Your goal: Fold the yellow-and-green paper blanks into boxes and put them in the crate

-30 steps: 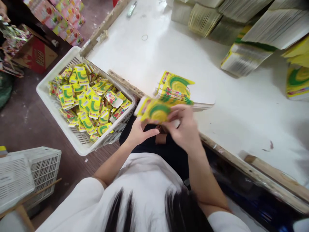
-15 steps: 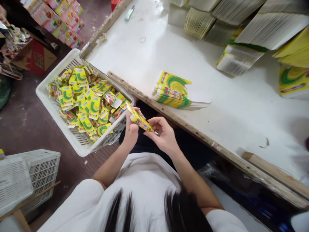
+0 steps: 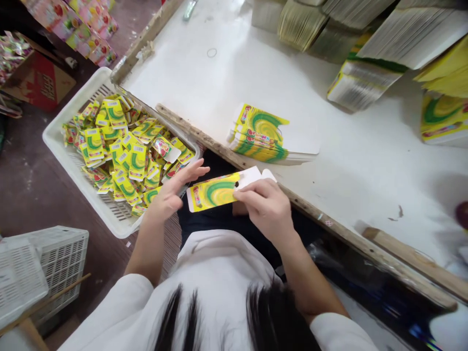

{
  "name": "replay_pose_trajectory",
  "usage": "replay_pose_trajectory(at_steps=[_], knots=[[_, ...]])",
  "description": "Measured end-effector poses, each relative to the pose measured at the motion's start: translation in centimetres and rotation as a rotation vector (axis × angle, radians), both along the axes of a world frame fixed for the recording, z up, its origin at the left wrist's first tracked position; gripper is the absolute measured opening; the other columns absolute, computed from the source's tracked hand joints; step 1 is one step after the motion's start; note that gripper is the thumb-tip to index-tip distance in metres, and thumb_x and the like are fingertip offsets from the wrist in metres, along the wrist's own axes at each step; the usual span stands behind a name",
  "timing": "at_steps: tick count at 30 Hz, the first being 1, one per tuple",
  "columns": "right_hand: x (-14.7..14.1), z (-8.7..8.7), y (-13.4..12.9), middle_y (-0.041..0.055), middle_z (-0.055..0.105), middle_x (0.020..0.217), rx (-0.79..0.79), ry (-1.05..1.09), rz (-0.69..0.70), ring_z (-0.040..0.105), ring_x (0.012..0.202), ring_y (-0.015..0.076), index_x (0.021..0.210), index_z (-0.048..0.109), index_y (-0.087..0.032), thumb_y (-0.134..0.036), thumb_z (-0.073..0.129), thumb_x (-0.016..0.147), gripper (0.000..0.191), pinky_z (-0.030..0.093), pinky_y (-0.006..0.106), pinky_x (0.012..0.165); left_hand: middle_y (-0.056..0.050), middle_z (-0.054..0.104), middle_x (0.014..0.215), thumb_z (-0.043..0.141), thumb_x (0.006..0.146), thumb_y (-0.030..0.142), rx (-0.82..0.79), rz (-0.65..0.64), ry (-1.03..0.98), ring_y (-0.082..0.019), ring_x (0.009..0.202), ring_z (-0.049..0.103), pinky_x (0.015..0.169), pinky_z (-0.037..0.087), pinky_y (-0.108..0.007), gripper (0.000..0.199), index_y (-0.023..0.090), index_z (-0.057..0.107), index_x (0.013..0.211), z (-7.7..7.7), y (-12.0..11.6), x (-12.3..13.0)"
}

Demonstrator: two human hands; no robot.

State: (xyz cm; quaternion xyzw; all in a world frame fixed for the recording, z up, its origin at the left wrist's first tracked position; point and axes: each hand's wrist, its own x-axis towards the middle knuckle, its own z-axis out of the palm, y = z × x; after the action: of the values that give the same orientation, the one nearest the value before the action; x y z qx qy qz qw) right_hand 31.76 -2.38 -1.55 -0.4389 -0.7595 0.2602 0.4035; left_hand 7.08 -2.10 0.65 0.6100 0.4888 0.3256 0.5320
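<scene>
Just off the near edge of the white-topped wooden table (image 3: 183,73): one slim, oblong card carton (image 3: 215,191), printed yellow and green, with bare white flaps (image 3: 250,175) at its right end.

Right hand (image 3: 268,207): thumb and bent fingers pinching the carton beside its white end. Left hand (image 3: 164,199): fingers outstretched, thumb set apart, nothing held; placed just beside the carton's left end, seemingly not touching.

Handling, as judged: a light pinch suits the card, since a hard one could crease it; the flaps are best kept uncrushed, with the left hand near enough to steady the unsupported end.

Orientation: long axis left to right, left end slightly nearer, right end slightly farther; printed face upward, flaps pointing right.

Surroundings: left, a white slatted plastic basket (image 3: 86,186) heaped with small yellow-and-green boxes (image 3: 137,163); farther off, on the table, a stack of similarly printed flat cards (image 3: 261,132).
</scene>
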Motion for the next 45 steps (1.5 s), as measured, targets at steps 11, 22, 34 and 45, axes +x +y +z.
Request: replay_pose_trajectory(at_steps=[11,22,34,45], knots=[[-0.6,-0.6,-1.0,0.0108,0.064,0.121,-0.322,0.402,-0.266,0.062,0.113,0.0306,0.121,0.062,-0.026,-0.047,0.073,0.082,0.046,0.054,0.047,0.094,-0.008,0.066,0.114,0.081,0.072,0.041,0.240,0.031,0.607,-0.029,0.102,0.069,0.084,0.057,-0.038,0.070,0.022,0.043,0.126,-2.8,-2.0,4.2],[-3.2,-3.2,-1.2,0.0055,0.077,0.103,-1.096,1.129,0.138,0.072,0.098,0.0241,0.104,0.072,-0.026,-0.067,0.075,0.071,0.052,0.058,0.036,0.083,-0.011,0.059,0.129,0.077,0.078,0.031,0.485,0.101,0.438,-0.024,0.111,0.065,0.089,0.055,-0.032,0.084,0.024,0.030,0.147,-3.0,-1.9,4.8],[-3.4,-2.4,-0.2,0.0020,0.077,0.095,-1.135,0.933,0.031,0.070,0.102,0.0275,0.090,0.073,-0.023,-0.026,0.076,0.068,0.022,0.056,0.046,0.097,-0.002,0.054,0.104,0.066,0.072,0.018,0.571,0.019,0.518,-0.017,0.080,0.062,0.065,0.047,-0.026,0.055,0.026,0.041,0.120,-4.3,-1.7,5.3],[-2.6,-3.9,-1.7,0.0028,0.055,0.150,-0.297,0.352,0.113,0.054,0.137,0.0203,0.143,0.054,-0.033,-0.014,0.047,0.098,0.050,0.044,0.040,0.117,-0.012,0.055,0.121,0.067,0.070,0.023,0.237,0.042,0.562,-0.024,0.094,0.067,0.072,0.054,-0.034,0.068,0.021,0.032,0.128,-5.1,-1.9,5.8]])
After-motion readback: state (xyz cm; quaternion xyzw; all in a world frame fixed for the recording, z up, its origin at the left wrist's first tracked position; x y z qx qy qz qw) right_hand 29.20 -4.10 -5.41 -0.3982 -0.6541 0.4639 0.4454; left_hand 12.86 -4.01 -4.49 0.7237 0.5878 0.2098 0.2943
